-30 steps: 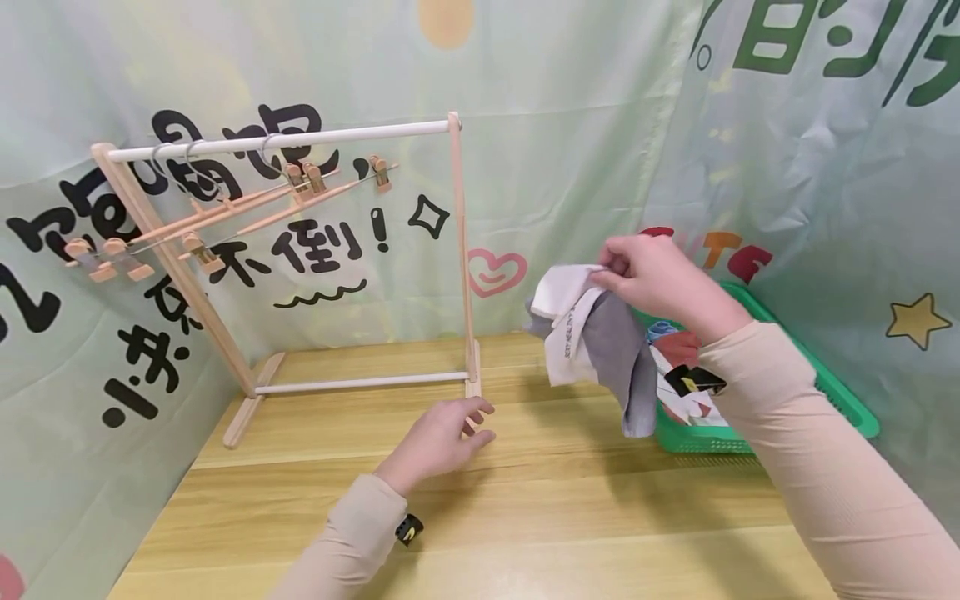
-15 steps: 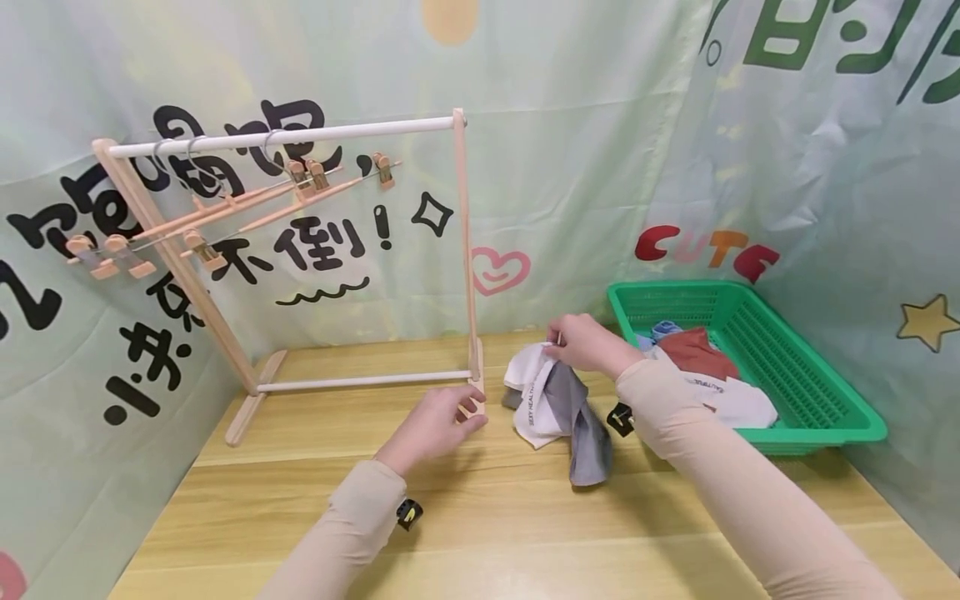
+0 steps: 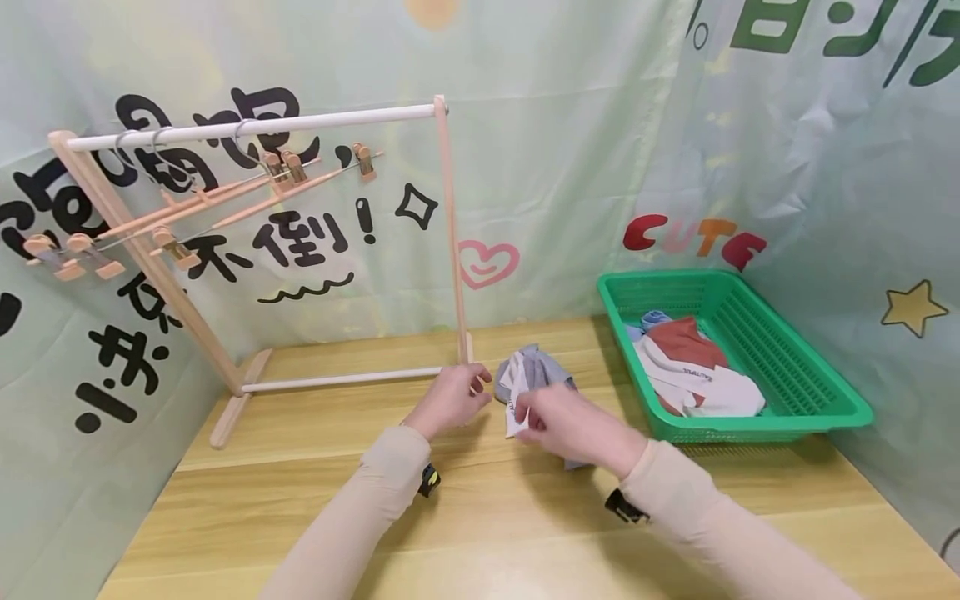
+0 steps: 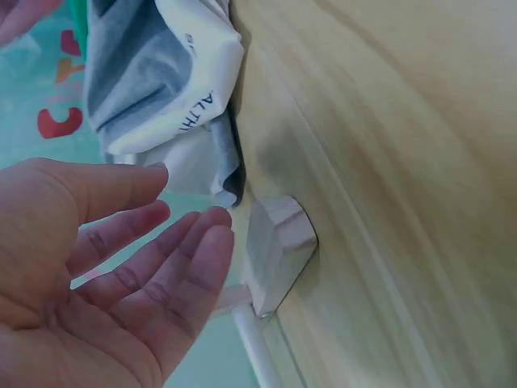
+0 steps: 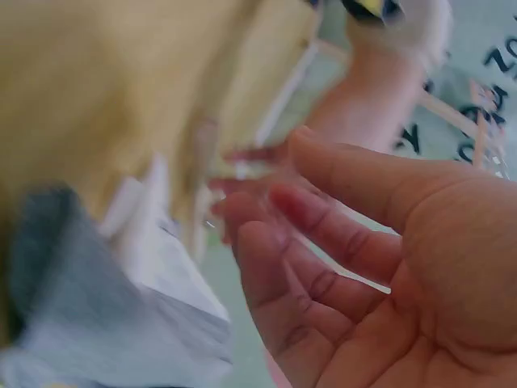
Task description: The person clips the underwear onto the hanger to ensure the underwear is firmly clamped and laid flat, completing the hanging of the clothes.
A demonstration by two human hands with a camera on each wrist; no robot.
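A small grey and white garment (image 3: 543, 367) with black lettering lies crumpled on the table, right of the rack's near foot. My right hand (image 3: 573, 423) is over its front side, partly hiding it. In the right wrist view that hand (image 5: 388, 267) has loosely bent fingers with nothing between them, and the garment (image 5: 105, 315) is blurred beside it. My left hand (image 3: 452, 398) hovers left of the cloth by the rack's foot. The left wrist view shows its fingers (image 4: 182, 279) relaxed and apart from the garment (image 4: 149, 73).
A wooden rack (image 3: 450, 208) with a white top rail stands at the left. Hangers (image 3: 277, 187) with wooden clips hang from the rail. At the right, a green basket (image 3: 813, 375) holds rust, white and blue clothes (image 3: 693, 367). A printed curtain (image 3: 555, 167) backs the table (image 3: 300, 500).
My right hand carried the garment left from over the basket, lowered it to the table and let it go. My left hand stayed near the rack's foot, shifting slightly.
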